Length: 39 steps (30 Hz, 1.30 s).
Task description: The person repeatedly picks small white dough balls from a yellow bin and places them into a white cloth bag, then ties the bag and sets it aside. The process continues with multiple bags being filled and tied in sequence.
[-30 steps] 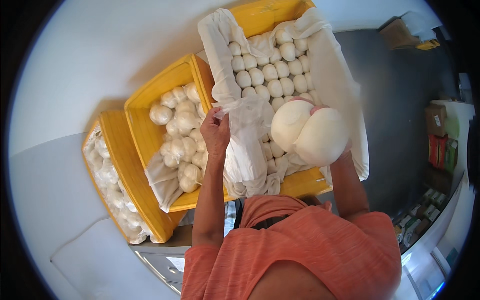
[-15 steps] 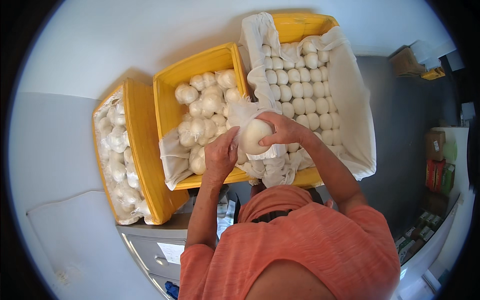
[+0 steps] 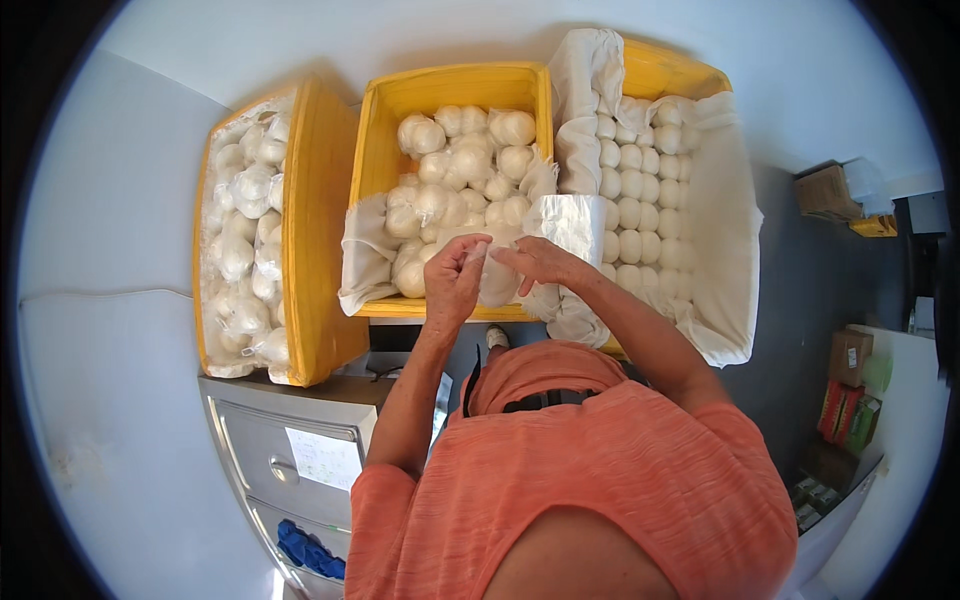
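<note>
Between my hands hangs a clear plastic bag with white rounded steamed buns inside, over the near edge of the middle yellow crate. My left hand pinches the bag's upper edge between thumb and fingertips. From the other side, my right hand grips the top of the bag with its fingertips, the other fingers bent downward. Several bagged buns lie piled in the middle crate. Loose buns sit in rows in the cloth-lined right crate. Shiny clear plastic sheets rest between these crates.
A tilted yellow crate of bagged buns stands at the left, above a metal drawer cabinet. White cloth drapes over the right crate's side. Cardboard boxes stand at the far right, on the dark floor.
The bun has gone from my right hand's grasp into the bag, which now hangs between both hands. My hands have come over the middle crate's near edge, and the view has shifted.
</note>
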### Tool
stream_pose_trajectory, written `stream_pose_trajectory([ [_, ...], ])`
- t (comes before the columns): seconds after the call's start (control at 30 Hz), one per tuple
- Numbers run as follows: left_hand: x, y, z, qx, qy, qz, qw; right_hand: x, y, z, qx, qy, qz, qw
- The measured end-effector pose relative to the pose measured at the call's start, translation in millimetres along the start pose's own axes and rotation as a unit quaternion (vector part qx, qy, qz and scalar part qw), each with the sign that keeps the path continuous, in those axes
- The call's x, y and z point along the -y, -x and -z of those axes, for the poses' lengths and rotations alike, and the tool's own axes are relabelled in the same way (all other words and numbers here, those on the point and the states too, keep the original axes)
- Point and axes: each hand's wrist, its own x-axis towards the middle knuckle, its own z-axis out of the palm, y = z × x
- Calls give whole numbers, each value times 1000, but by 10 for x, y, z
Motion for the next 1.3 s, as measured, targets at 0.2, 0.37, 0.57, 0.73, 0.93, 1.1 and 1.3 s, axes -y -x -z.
stream_pose_trajectory([
  [0.2,364,-178,766,-134,64,154,977,-49,48,118,-16,441,49,896],
  [0.37,461,-236,983,-14,-82,211,974,-142,180,81,-18,597,185,780],
  [0.57,216,-249,907,3,6,137,991,-77,328,163,-45,607,327,723],
  [0.73,-64,-163,848,47,117,139,982,129,376,259,-100,623,398,666],
  [0.93,-346,-68,828,76,176,109,975,492,494,469,-127,600,455,645],
  [1.1,-424,-5,663,133,123,67,981,893,481,353,-243,385,503,734],
  [1.3,-480,-21,429,145,113,42,982,854,570,317,-163,-50,201,965],
])
